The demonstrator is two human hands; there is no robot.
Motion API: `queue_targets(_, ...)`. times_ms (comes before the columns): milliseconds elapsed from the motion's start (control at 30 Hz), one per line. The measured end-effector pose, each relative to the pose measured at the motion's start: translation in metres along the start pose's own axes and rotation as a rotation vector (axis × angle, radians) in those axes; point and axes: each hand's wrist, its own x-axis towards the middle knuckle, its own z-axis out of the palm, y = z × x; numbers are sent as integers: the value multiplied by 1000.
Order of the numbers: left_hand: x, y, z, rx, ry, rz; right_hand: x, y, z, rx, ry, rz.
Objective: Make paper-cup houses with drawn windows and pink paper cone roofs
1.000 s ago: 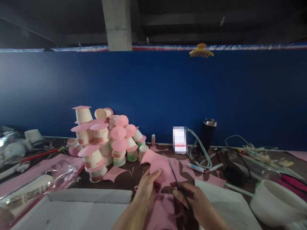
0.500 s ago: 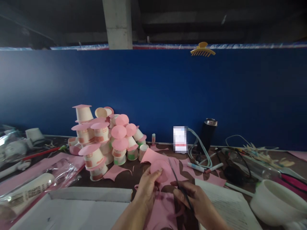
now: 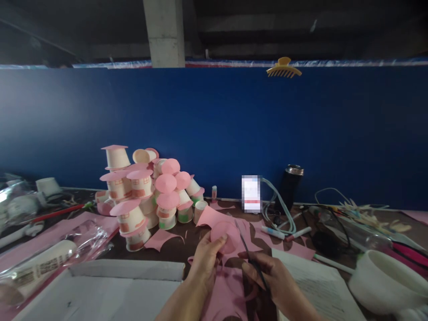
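Observation:
Between thumb and fingers, my left hand (image 3: pixel 205 261) pinches a round pink paper disc (image 3: pixel 223 235). My right hand (image 3: pixel 269 278) is closed on dark scissors (image 3: pixel 249 255), whose blades point up and left beside the disc's right edge. Whether the blades touch the paper cannot be made out. Pink paper with curved cut edges (image 3: pixel 222 292) lies beneath both hands. Left of them, several paper cups (image 3: pixel 129 220) with pink paper discs are stacked; some have drawn windows and doors.
An open white box (image 3: pixel 123 272) lies front left. A printed sheet (image 3: pixel 314 281) and a white mug (image 3: pixel 388 278) are at the right. Behind stand a lit phone (image 3: pixel 252 194), cables (image 3: pixel 281 205) and a dark bottle (image 3: pixel 290 189). Pink scraps (image 3: pixel 163 240) lie around.
The disc in my left hand shows slightly rounder and more face-on. Both hands and the scissors stay almost in the same place.

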Motion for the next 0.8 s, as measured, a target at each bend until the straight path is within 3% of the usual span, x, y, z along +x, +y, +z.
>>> queue_targets(800,4,-6,-5,61,6,-2,1,5,-1,-13,12,-16)
